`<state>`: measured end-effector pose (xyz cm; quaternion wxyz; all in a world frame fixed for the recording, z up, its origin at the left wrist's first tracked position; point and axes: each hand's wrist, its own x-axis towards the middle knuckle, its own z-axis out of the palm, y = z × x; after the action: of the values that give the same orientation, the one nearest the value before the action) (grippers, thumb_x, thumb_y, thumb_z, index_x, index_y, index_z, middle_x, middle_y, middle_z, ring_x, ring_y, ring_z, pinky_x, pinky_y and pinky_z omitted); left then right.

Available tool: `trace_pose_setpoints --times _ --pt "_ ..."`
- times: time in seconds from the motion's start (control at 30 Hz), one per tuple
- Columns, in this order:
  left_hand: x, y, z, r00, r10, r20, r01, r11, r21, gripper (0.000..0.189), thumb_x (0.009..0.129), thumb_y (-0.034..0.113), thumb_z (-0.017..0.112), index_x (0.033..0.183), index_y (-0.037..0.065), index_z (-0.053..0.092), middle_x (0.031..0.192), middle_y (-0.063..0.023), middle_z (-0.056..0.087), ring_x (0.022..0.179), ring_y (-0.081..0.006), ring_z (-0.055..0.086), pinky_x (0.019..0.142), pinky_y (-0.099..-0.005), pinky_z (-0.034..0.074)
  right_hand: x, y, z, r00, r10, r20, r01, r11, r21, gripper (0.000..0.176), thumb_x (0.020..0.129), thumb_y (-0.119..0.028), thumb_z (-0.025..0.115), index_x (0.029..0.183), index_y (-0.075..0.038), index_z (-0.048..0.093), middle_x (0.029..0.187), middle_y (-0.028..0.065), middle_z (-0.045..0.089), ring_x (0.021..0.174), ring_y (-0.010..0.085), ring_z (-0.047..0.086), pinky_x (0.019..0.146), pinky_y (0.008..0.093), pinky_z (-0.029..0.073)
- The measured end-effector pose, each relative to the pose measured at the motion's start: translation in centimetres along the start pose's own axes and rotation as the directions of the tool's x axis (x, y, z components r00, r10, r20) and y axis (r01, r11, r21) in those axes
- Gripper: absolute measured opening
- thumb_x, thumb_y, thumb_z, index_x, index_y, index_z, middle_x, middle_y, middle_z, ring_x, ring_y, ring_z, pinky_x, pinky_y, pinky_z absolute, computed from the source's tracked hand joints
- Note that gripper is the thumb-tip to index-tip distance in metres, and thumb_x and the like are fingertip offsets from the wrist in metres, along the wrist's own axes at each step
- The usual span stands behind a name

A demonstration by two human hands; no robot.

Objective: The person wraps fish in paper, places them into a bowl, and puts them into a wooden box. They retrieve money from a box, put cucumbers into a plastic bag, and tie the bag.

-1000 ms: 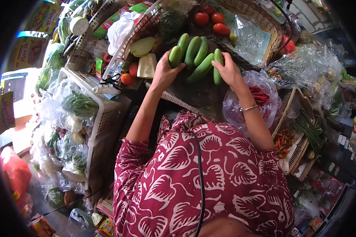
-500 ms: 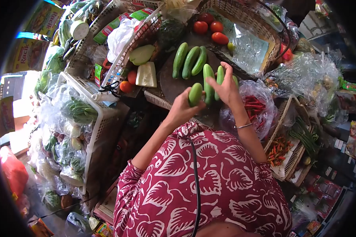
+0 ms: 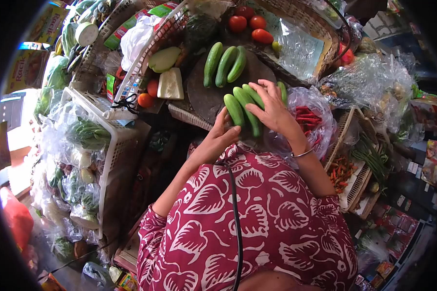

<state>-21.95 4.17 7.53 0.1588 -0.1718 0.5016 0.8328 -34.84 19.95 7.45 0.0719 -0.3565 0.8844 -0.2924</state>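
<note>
Several green cucumbers lie side by side at the near edge of a dark round board. My left hand is beside the leftmost one, thumb and fingers apart, fingertips at its left side. Over the right part of this row my right hand reaches with spread fingers touching the cucumbers. Part of the row is hidden under it, and one more cucumber shows past its fingers. Farther back on the board, three cucumbers lie together.
Tomatoes sit behind the board by a wicker basket. On the left are a pale cut vegetable and a white plastic crate with bagged vegetables. Red chillies in a plastic bag lie right of my right hand.
My left hand has set its cucumber down at the left end of the near row and loosened its fingers. My right hand has lowered over the row. The view has shifted slightly.
</note>
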Motion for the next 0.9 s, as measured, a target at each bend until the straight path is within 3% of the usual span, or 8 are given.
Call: trace_pose_setpoints --times 0.13,0.27,0.33,0.47,0.5,0.57,0.77,0.9 --pt "-0.6 -0.1 -0.4 1.000 0.016 -0.013 -0.012 0.963 0.269 0.063 0.092 0.021 0.050 0.143 0.006 0.015 0.138 -0.0136 0.026 0.114 -0.0197 0.044 0.092 -0.0311 0.041 0.4 3.2 -0.6 0.998 -0.047 0.048 0.030 0.950 0.312 0.042 0.087 -0.024 0.054 0.122 -0.002 0.050 0.117 0.0185 0.048 0.109 0.0296 0.047 0.094 0.0360 0.037" --pt "-0.4 -0.1 -1.1 0.998 0.006 0.059 -0.019 0.976 0.217 0.061 0.092 0.019 0.050 0.142 0.003 0.018 0.130 -0.0124 0.038 0.112 -0.0193 0.048 0.092 -0.0308 0.041 0.3 6.4 -4.1 0.974 0.221 0.055 -0.228 0.951 0.209 0.036 0.083 -0.018 0.056 0.115 -0.001 0.051 0.104 0.0210 0.057 0.097 0.0329 0.056 0.085 0.0379 0.043" --pt "-0.5 -0.3 -1.3 0.997 0.022 0.074 -0.034 0.985 0.169 0.060 0.093 0.018 0.049 0.141 0.003 0.019 0.125 -0.0123 0.046 0.111 -0.0190 0.049 0.093 -0.0304 0.040 0.0 7.5 -3.6 0.957 0.277 0.083 -0.274 0.961 -0.046 0.040 0.078 -0.017 0.060 0.114 -0.001 0.048 0.101 0.0237 0.058 0.093 0.0362 0.057 0.082 0.0404 0.044" --pt "-0.2 -0.9 -1.9 0.997 0.048 0.053 -0.055 0.989 0.135 0.059 0.093 0.018 0.050 0.141 0.004 0.019 0.131 -0.0129 0.043 0.113 -0.0187 0.048 0.093 -0.0302 0.040 0.2 7.3 -3.4 0.931 0.346 0.117 -0.353 0.934 0.045 0.050 0.071 -0.018 0.064 0.114 -0.003 0.044 0.098 0.0250 0.059 0.092 0.0391 0.057 0.079 0.0417 0.045" --pt "-0.2 -0.9 -2.1 0.998 0.051 0.044 -0.057 0.988 0.141 0.059 0.093 0.018 0.050 0.141 0.004 0.019 0.131 -0.0129 0.043 0.113 -0.0187 0.048 0.093 -0.0302 0.040 0.2 7.4 -3.5 0.918 0.382 0.104 -0.390 0.919 0.065 0.051 0.070 -0.017 0.064 0.115 -0.005 0.045 0.096 0.0232 0.060 0.088 0.0381 0.059 0.077 0.0406 0.046" --pt "-0.3 -1.1 -2.3 0.998 0.054 0.020 -0.056 0.991 0.122 0.058 0.093 0.018 0.049 0.141 0.005 0.020 0.130 -0.0123 0.044 0.113 -0.0184 0.048 0.093 -0.0299 0.040 0.2 9.1 -3.3 0.908 0.399 0.128 -0.412 0.905 0.105 0.052 0.071 -0.012 0.065 0.118 -0.003 0.043 0.094 0.0165 0.060 0.069 0.0200 0.060 0.064 0.0318 0.049" --pt "-0.5 -1.8 -2.8 0.998 0.062 -0.010 -0.061 0.995 0.075 0.057 0.093 0.017 0.048 0.141 0.004 0.020 0.129 -0.0141 0.045 0.111 -0.0189 0.050 0.091 -0.0300 0.041 -0.8 10.0 -4.9 0.879 0.427 0.212 -0.476 0.753 0.455 0.049 0.072 -0.004 0.061 0.117 -0.002 0.045 0.096 0.0121 0.058 0.075 0.0143 0.057 0.067 0.0269 0.047" --pt "-0.5 -1.8 -2.7 0.996 0.078 -0.033 -0.075 0.995 0.063 0.057 0.093 0.016 0.048 0.141 0.002 0.019 0.128 -0.0160 0.046 0.110 -0.0200 0.051 0.090 -0.0304 0.043 -1.4 8.7 -7.2 0.862 0.341 0.376 -0.507 0.529 0.681 0.046 0.080 -0.007 0.054 0.124 -0.005 0.041 0.103 0.0047 0.055 0.088 0.0092 0.054 0.075 0.0221 0.044"
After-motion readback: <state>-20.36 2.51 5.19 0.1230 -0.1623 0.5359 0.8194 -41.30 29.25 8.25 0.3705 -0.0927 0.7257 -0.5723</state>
